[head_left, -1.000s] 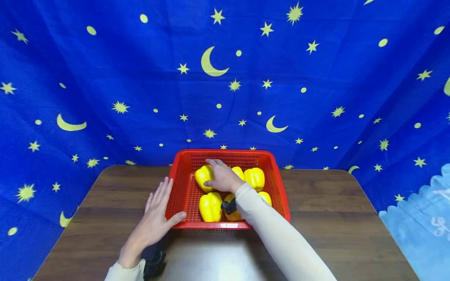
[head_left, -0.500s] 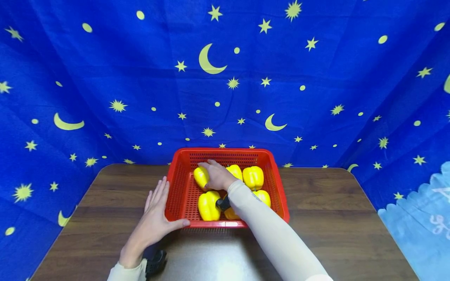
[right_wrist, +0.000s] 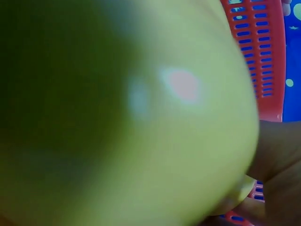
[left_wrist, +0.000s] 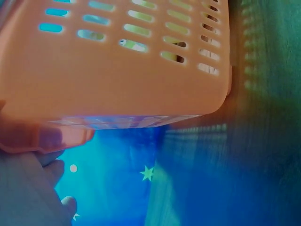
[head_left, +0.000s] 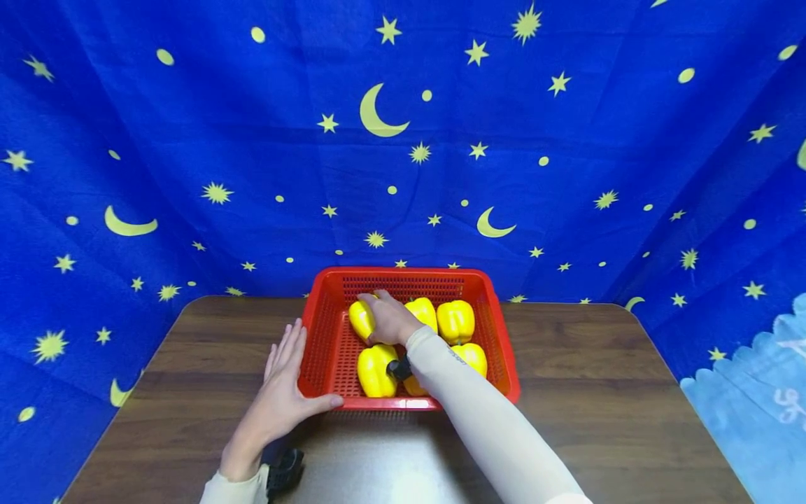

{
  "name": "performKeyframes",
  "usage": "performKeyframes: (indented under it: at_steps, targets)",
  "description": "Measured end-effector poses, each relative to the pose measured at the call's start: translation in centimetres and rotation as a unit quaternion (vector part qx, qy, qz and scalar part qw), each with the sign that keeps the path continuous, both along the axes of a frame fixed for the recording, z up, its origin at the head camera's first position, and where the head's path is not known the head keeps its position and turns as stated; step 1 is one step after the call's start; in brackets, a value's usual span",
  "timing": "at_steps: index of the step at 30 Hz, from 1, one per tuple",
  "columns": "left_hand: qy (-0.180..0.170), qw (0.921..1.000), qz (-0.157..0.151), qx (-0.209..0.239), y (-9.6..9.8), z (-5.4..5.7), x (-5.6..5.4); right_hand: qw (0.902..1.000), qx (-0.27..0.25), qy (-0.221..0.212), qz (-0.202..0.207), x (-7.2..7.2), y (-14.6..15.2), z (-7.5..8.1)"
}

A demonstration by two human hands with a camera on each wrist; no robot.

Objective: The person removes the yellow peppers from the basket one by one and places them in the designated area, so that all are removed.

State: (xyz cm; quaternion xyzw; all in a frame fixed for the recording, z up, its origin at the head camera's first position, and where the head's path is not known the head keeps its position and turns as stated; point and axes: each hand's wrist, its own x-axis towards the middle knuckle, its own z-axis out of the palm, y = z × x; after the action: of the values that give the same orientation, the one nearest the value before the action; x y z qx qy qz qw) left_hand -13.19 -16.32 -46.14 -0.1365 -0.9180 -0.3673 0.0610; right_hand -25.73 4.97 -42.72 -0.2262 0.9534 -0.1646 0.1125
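Observation:
A red perforated plastic basket (head_left: 506, 336) holds several yellow bell peppers. My right hand (head_left: 392, 320) reaches into it and grips the back-left bell pepper (head_left: 361, 320) from above, thumb and fingers bent over it. My left hand (head_left: 277, 395) lies along the basket's left side with straight fingers, its thumb on the front rim near the corner. In the left wrist view, the basket's wall (left_wrist: 117, 84) is close up beside the left fingertips (left_wrist: 55, 170). A blurred yellow bell pepper (right_wrist: 211, 117) fills most of the right wrist view, with part of the right hand (right_wrist: 282, 165) beyond it.
The basket stands near the back of a brown wooden table (head_left: 592, 392). Other bell peppers (head_left: 456, 322) sit right of the gripped one, and another (head_left: 376, 372) in front of it. A blue star-and-moon curtain (head_left: 403, 161) hangs behind and at both sides.
My right fingers have moved slightly left and bent over the back-left bell pepper. My left thumb has slid a little to the right onto the front rim; the basket stays in place.

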Motion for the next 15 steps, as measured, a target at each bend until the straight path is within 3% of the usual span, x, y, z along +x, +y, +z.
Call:
performKeyframes:
  at_steps: [7, 15]
  targets:
    - [-0.015, 0.9999, 0.006, 0.006, 0.2, 0.2, -0.1, 0.9999, -0.014, 0.005, -0.005, -0.2, 0.5, -0.1]
    - [-0.028, 0.9995, 0.008, 0.007, 0.3, 0.5, 0.0, 0.9976, -0.064, 0.023, -0.01, -0.2, 1.6, 0.7]
